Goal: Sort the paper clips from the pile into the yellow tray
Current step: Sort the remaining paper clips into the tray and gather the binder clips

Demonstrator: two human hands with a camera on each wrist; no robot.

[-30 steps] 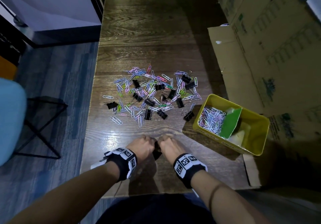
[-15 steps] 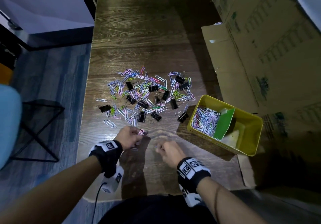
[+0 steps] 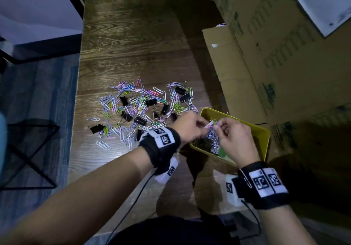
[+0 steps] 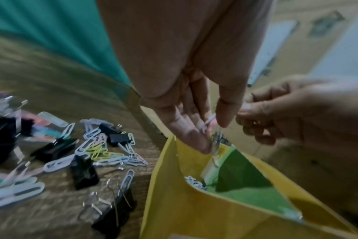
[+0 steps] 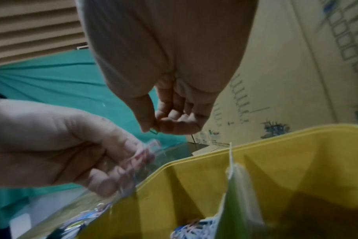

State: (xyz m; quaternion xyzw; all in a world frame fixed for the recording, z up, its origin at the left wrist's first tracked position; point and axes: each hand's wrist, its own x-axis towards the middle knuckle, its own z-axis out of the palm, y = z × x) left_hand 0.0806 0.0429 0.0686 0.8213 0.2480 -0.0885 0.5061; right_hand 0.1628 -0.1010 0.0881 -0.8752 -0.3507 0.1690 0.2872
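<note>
**Both hands over the yellow tray**

The left hand (image 3: 187,126) is pinching a few coloured wire paper clips (image 3: 209,126) above the yellow plastic tray (image 3: 265,136). The right hand (image 3: 234,140) is pinching one clip beside it. The mixed pile (image 3: 140,107) is lying on the dark wooden table (image 3: 133,45).

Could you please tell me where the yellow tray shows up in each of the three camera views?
Head: yellow tray right of centre, mostly behind both hands.
Left wrist: lower right, below the fingers.
Right wrist: lower right, filling the bottom.
Shared landmark: the green divider inside the tray.
</note>
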